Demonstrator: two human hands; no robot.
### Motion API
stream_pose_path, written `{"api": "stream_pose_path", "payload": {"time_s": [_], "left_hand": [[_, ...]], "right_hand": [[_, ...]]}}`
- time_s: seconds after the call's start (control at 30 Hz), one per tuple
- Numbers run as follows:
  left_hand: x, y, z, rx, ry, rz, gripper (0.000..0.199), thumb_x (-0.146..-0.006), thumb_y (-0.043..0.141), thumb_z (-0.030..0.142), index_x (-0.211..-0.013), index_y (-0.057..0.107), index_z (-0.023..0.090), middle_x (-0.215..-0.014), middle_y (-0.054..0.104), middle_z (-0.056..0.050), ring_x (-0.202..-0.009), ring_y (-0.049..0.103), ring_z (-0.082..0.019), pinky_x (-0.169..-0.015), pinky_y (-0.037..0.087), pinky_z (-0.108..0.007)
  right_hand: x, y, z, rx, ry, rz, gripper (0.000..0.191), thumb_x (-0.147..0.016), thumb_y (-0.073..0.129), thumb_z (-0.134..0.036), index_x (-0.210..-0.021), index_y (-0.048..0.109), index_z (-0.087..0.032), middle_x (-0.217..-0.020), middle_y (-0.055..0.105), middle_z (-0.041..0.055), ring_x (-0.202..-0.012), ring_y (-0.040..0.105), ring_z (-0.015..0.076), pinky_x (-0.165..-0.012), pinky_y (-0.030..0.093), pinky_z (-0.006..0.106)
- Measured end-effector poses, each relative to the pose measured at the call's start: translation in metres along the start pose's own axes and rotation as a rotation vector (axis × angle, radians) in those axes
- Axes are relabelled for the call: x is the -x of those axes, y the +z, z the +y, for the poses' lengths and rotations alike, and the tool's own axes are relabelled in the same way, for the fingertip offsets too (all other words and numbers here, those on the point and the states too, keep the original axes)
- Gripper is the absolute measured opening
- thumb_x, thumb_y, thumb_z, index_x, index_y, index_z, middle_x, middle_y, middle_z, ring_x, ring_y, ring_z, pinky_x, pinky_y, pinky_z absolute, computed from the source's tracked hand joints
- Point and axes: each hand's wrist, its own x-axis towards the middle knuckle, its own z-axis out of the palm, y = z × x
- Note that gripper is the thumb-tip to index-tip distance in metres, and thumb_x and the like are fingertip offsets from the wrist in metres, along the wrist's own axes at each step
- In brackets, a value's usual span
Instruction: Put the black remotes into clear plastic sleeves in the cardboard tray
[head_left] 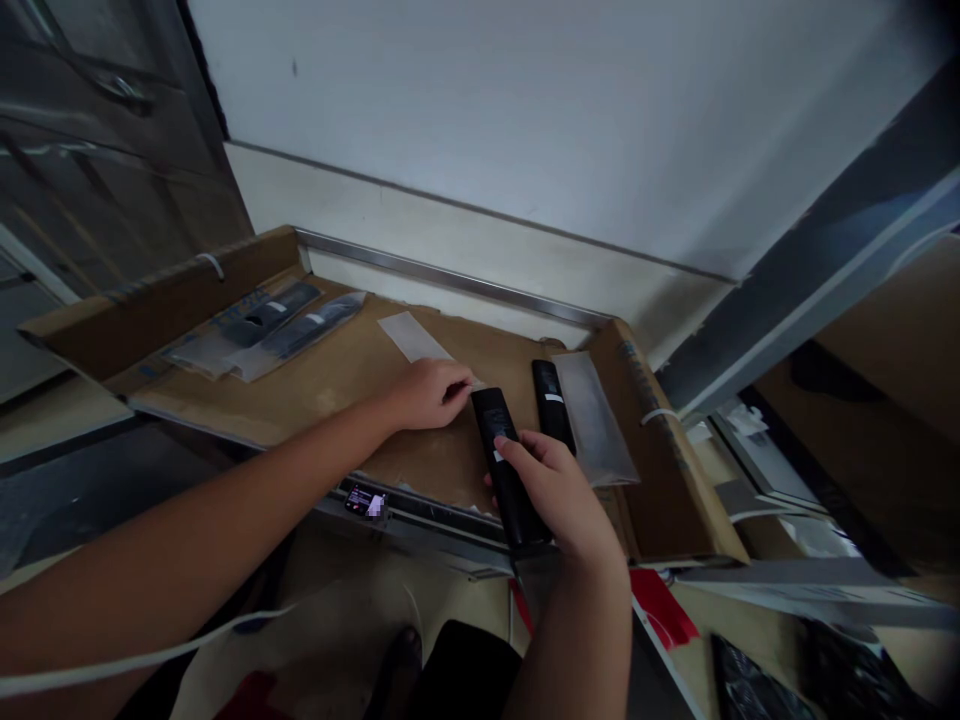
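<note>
A long black remote control (512,500), with fine print and a small white label on its upturned face, is gripped in my right hand (551,475). My right thumb lies across the label. At the far end of that remote, my left hand (431,395) pinches the near end of a frosted plastic sleeve (411,336), which stretches away flat on the cardboard. Just right of my right hand lies another black remote control (551,395). Beside it is a second frosted sleeve (596,415).
Cardboard (330,400) lines the shelf, with raised flaps at left and right. Two sleeved black remotes (315,325) lie at the left. A white panel (480,120) stands behind. A small lit screen (365,502) is at the front edge; a white cable (150,662) crosses below.
</note>
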Motion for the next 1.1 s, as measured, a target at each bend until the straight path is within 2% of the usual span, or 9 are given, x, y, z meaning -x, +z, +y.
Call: {"api": "stream_pose_path", "payload": {"time_s": [0.2, 0.47, 0.73, 0.9, 1.0, 1.1], "left_hand": [[-0.001, 0.001, 0.0, -0.001, -0.009, 0.035, 0.011, -0.086, 0.054, 0.018, -0.078, 0.062, 0.017, -0.07, 0.062, -0.001, -0.063, 0.054, -0.014, -0.062, 0.037, -0.027], [0.0, 0.003, -0.003, 0.059, -0.008, 0.027, 0.012, -0.08, 0.056, 0.014, -0.087, 0.065, 0.017, -0.072, 0.065, -0.001, -0.065, 0.057, -0.013, -0.063, 0.041, -0.025], [0.0, 0.002, -0.005, 0.154, -0.044, -0.001, 0.013, -0.078, 0.057, 0.012, -0.087, 0.064, 0.017, -0.069, 0.063, 0.001, -0.061, 0.055, -0.011, -0.061, 0.041, -0.024], [0.0, 0.001, -0.005, 0.163, -0.046, 0.04, 0.011, -0.08, 0.056, 0.012, -0.088, 0.062, 0.017, -0.074, 0.063, 0.0, -0.063, 0.054, -0.011, -0.061, 0.041, -0.023], [0.001, 0.0, -0.004, 0.163, -0.023, 0.059, 0.011, -0.082, 0.055, 0.011, -0.088, 0.062, 0.017, -0.077, 0.064, -0.001, -0.066, 0.056, -0.012, -0.063, 0.043, -0.024], [0.001, 0.0, -0.003, 0.155, 0.002, 0.072, 0.012, -0.084, 0.054, 0.011, -0.09, 0.062, 0.017, -0.081, 0.066, -0.002, -0.071, 0.059, -0.013, -0.068, 0.045, -0.026]], "right_hand": [[-0.003, -0.001, 0.003, 0.095, -0.057, 0.016, 0.032, -0.082, 0.065, -0.05, -0.078, 0.06, -0.019, -0.065, 0.066, 0.0023, -0.053, 0.061, 0.0162, -0.045, 0.043, 0.023], [-0.002, 0.0, 0.001, 0.057, -0.077, 0.012, 0.034, -0.08, 0.066, -0.052, -0.078, 0.06, -0.019, -0.065, 0.065, 0.0016, -0.054, 0.06, 0.0171, -0.047, 0.041, 0.024], [-0.011, 0.003, 0.008, 0.313, -0.193, 0.138, 0.036, -0.083, 0.06, -0.052, -0.075, 0.065, -0.018, -0.064, 0.061, 0.001, -0.057, 0.054, 0.016, -0.05, 0.036, 0.024], [-0.011, 0.006, 0.004, 0.364, -0.24, 0.134, 0.034, -0.084, 0.058, -0.048, -0.075, 0.066, -0.017, -0.064, 0.06, 0.0007, -0.059, 0.053, 0.0158, -0.052, 0.036, 0.024], [-0.011, 0.007, 0.003, 0.35, -0.272, 0.104, 0.03, -0.085, 0.059, -0.045, -0.083, 0.068, -0.017, -0.069, 0.063, 0.0006, -0.064, 0.055, 0.0164, -0.054, 0.037, 0.024], [-0.012, 0.009, 0.002, 0.321, -0.313, 0.08, 0.03, -0.084, 0.061, -0.039, -0.103, 0.069, -0.018, -0.081, 0.067, 0.0007, -0.073, 0.058, 0.0174, -0.062, 0.041, 0.025]]}}
